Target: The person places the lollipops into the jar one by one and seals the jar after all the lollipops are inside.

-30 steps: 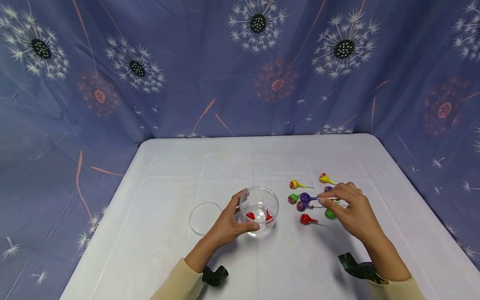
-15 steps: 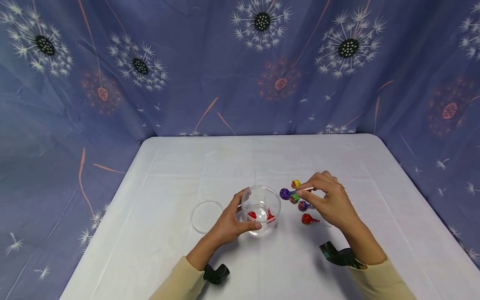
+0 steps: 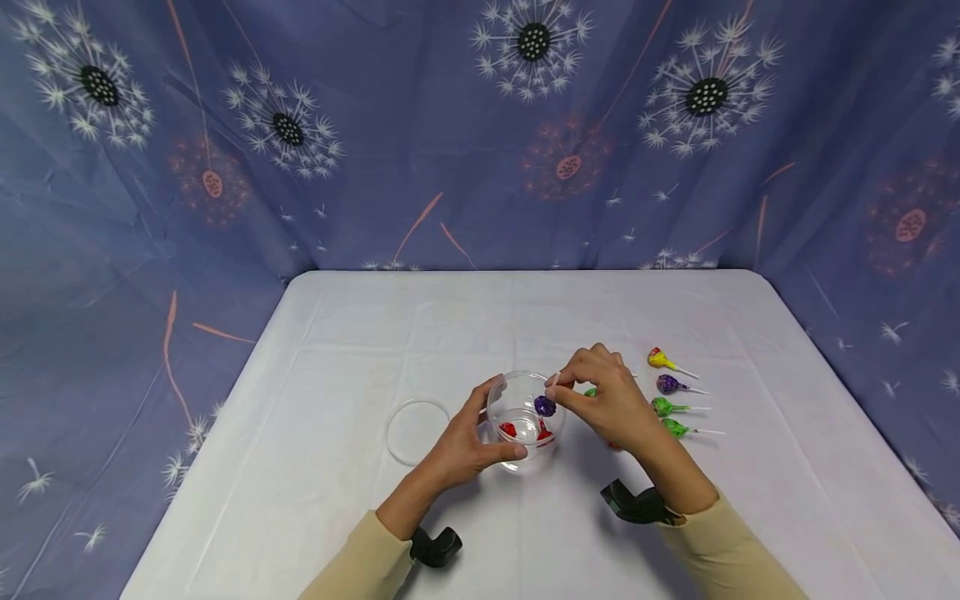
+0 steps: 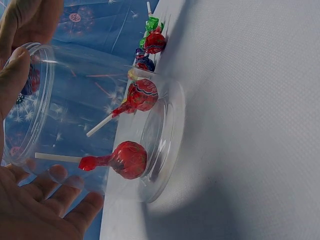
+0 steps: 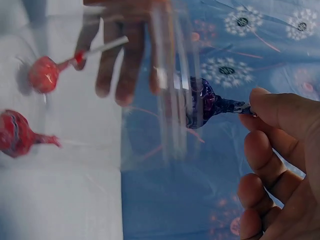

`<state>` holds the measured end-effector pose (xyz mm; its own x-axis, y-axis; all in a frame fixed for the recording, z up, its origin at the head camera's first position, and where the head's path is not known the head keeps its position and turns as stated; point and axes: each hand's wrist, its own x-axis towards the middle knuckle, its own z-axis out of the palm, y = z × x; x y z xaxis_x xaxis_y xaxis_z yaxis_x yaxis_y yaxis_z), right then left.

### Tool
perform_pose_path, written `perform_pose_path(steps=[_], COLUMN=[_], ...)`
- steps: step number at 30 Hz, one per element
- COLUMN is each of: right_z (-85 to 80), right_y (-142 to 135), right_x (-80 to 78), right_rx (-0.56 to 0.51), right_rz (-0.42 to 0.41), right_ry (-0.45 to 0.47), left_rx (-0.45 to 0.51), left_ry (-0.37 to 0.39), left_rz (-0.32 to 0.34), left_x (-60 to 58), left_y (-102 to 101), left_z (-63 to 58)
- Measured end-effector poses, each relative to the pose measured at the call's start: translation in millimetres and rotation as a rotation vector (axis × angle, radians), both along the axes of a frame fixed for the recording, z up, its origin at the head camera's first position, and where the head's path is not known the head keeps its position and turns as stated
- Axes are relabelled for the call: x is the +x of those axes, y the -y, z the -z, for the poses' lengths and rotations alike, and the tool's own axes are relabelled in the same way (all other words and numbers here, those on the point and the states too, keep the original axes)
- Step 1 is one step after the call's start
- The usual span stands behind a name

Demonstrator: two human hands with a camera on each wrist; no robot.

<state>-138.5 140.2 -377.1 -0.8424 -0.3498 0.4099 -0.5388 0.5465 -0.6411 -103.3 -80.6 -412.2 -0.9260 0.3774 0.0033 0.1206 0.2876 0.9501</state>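
My left hand (image 3: 461, 450) grips a clear plastic jar (image 3: 522, 419) from its left side, thumb across the near side. Inside, near the base, lie two red-wrapped lollipops (image 4: 131, 160) with white sticks. At the jar's mouth hangs a purple-wrapped lollipop (image 3: 545, 406), head downward. My right hand (image 3: 603, 396) pinches it near the stick between thumb and fingertips. In the right wrist view, the head of this purple lollipop (image 5: 200, 103) shows at the jar's rim. The left wrist view has the jar's wall (image 4: 65, 115) side-on, its base close to the tablecloth.
Right of the jar lie a yellow lollipop (image 3: 658, 358), another purple lollipop (image 3: 667, 384) and two green lollipops (image 3: 675, 427). Others are partly hidden behind my right hand. A clear round lid (image 3: 388, 433) lies left on the white table (image 3: 337, 333). A blue dandelion-print curtain (image 3: 420, 150) surrounds it.
My right hand has carried the purple lollipop leftward from the pile to the jar's mouth, tipping its head down. My left hand and the jar stay nearly in place.
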Motion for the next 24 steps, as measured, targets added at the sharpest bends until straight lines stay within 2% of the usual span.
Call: perform_pose_path(steps=[10,24], right_z=[18.5,24.1], right_y=[17.0,26.9], right_x=[-5.3,-6.7], right_rx=[0.085,0.234], right_rz=[-0.016,0.028], right_ry=[-0.043,-0.128], left_rx=[-0.002,0.002], left_ry=[0.003,0.023], left_rz=[0.009,-0.005], left_x=[-0.9,-0.1], left_y=[-1.0,0.2], left_z=[1.1,1.4])
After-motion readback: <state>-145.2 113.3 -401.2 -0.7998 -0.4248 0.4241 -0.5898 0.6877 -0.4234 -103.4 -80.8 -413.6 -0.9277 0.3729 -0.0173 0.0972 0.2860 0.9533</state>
